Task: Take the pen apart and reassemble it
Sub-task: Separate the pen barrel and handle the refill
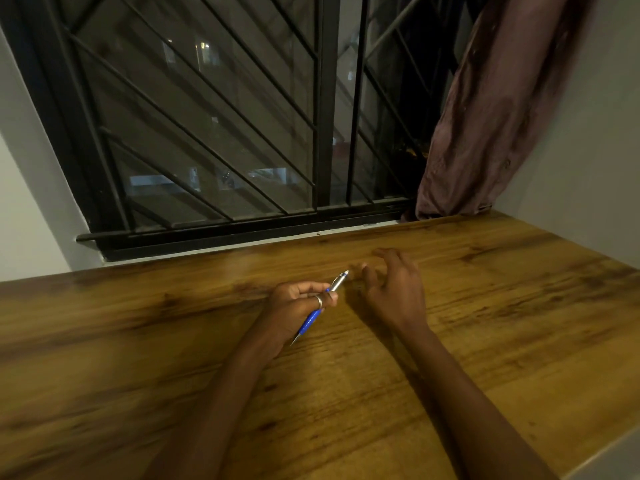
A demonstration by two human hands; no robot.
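A blue pen [313, 317] with a silver upper part and a pale end cap lies slanted through my left hand [294, 306]. Its thin metal tip points down toward me and its cap end points up and right. My left hand, with a ring on one finger, grips the pen around its middle. My right hand [393, 289] hovers just right of the pen's cap end, fingers spread and curled, holding nothing. A small gap separates its fingertips from the cap.
Both hands are over a wooden table [173, 358]. A barred window [225, 133] runs along the table's far edge. A brownish curtain [485, 116] hangs at the back right, its hem touching the table. A grey wall stands at the right.
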